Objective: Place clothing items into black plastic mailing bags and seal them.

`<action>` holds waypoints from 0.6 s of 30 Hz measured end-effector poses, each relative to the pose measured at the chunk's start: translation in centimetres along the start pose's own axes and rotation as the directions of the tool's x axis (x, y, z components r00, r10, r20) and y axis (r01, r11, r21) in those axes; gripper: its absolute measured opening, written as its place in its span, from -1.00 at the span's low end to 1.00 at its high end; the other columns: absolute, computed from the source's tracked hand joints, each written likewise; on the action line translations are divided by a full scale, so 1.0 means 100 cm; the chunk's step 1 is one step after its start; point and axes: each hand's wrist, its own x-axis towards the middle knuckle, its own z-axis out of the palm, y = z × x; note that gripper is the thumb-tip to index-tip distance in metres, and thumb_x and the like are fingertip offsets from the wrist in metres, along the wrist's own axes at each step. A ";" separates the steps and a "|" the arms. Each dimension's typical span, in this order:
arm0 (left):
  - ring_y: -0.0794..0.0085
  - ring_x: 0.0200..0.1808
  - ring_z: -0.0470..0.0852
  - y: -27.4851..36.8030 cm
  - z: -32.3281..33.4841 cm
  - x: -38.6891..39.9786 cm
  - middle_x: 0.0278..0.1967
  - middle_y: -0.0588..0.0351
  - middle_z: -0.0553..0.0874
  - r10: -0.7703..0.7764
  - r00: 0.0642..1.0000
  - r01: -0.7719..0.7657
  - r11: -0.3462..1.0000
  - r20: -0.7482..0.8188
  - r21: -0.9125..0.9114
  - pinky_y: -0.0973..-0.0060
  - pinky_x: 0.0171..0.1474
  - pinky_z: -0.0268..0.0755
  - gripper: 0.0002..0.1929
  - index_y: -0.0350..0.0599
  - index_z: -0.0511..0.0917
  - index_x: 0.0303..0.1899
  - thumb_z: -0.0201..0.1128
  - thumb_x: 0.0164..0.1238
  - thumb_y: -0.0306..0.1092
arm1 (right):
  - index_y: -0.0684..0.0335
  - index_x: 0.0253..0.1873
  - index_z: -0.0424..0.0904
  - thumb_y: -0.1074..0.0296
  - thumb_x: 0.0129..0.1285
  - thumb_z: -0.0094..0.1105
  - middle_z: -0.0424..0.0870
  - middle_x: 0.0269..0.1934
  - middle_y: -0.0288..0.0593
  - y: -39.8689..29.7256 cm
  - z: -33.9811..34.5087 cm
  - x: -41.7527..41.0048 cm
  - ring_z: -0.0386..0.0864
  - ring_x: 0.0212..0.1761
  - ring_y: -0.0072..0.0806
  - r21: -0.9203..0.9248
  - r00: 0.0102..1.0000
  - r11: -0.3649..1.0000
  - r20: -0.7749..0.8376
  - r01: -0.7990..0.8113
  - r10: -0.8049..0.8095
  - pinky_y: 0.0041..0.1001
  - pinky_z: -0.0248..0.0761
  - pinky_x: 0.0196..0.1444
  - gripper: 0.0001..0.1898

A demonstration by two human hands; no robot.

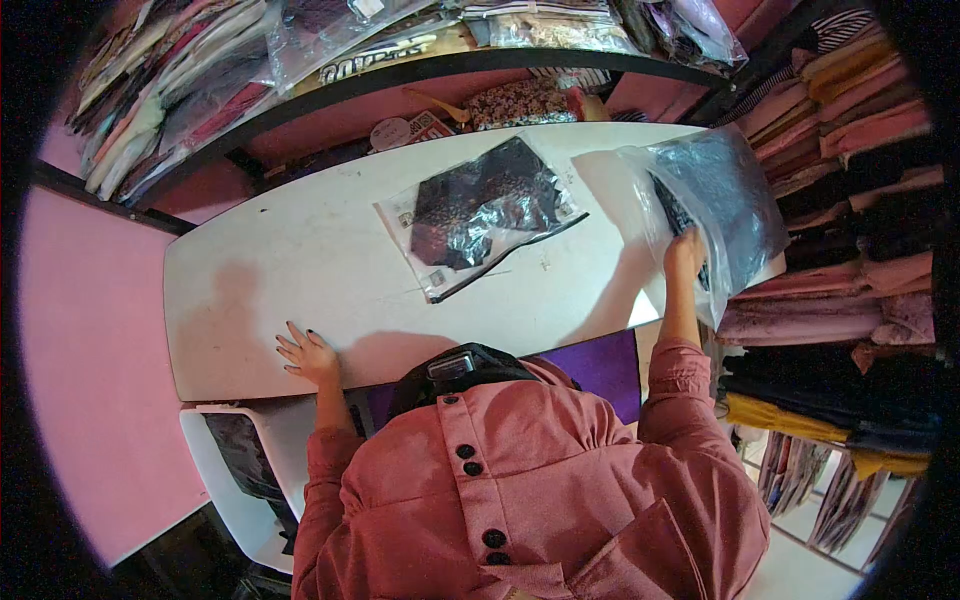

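At the table's right end, my right hand (684,255) is at the mouth of a clear plastic bag (731,202) with a dark folded garment inside. Its fingertips are partly hidden by the plastic, pinched at the garment's edge. My left hand (307,356) rests near the front edge of the white table (300,247), fingers spread, holding nothing. Between the hands, farther back, lies a second clear bag (487,214) holding a dark patterned garment, a dark strip along its near edge.
Above the table's back edge runs a black-edged shelf (450,67) piled with bagged garments. Folded clothes (840,225) are stacked at the right. A white bin (199,442) with dark plastic inside stands below the table at the lower left. A pink wall borders the left side.
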 end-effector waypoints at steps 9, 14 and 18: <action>0.01 0.42 0.09 0.006 0.003 -0.004 0.42 -0.03 0.13 0.017 0.996 -0.019 1.000 -0.083 -0.019 -0.15 0.32 -0.02 -0.48 0.22 0.17 0.39 -0.10 0.42 -0.03 | 0.16 0.28 0.36 -0.04 0.26 0.02 0.27 0.31 0.03 0.055 0.038 0.081 0.17 0.38 -0.03 -0.260 0.946 0.910 -0.116 -0.322 0.302 -0.07 0.15 0.31 -0.43; 0.07 0.43 0.09 0.008 0.004 -0.004 0.43 0.00 0.13 0.010 0.998 -0.009 1.000 -0.062 0.009 -0.11 0.34 -0.03 -0.48 0.25 0.17 0.38 -0.13 0.42 -0.03 | 0.27 -0.01 0.57 0.13 0.22 0.13 0.65 -0.17 0.03 0.095 0.049 0.101 0.63 -0.14 -0.11 -0.159 0.977 0.980 -0.196 -0.117 0.085 -0.25 0.49 -0.12 -0.64; 0.08 0.44 0.09 0.013 -0.003 -0.008 0.42 0.00 0.14 0.004 0.998 -0.005 1.000 -0.068 -0.019 -0.11 0.34 -0.04 -0.48 0.25 0.17 0.38 -0.13 0.42 -0.03 | 0.27 -0.12 0.61 0.28 0.15 0.20 0.69 -0.41 -0.01 0.130 0.070 0.119 0.68 -0.36 -0.21 0.227 0.966 0.967 -0.202 -0.114 0.161 -0.34 0.52 -0.29 -0.76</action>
